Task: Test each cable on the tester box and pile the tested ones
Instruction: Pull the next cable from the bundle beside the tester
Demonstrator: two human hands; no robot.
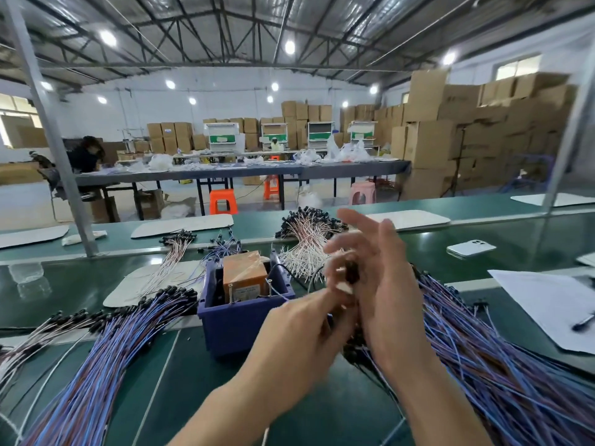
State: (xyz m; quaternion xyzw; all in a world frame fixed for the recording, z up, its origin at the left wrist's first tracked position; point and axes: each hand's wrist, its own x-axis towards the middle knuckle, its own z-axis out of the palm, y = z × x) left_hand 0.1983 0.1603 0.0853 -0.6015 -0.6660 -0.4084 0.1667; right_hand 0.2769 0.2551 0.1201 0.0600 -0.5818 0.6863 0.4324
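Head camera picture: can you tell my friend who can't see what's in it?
The left hand and right hand meet at a small dark cable end, too blurred to show which grips it. Beyond them a blue bin holds the orange tester box, flanked by a left cable heap and a right cable heap.

Factory hall: steel-truss roof [225, 27], stacked cartons [467, 136], long green workbenches [483, 226].

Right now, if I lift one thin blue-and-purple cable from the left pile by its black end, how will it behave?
Probably floppy: the thin blue-and-purple cables fan out in loose curves over the green bench. Likely light, being so thin. It may snag, since they overlap densely.
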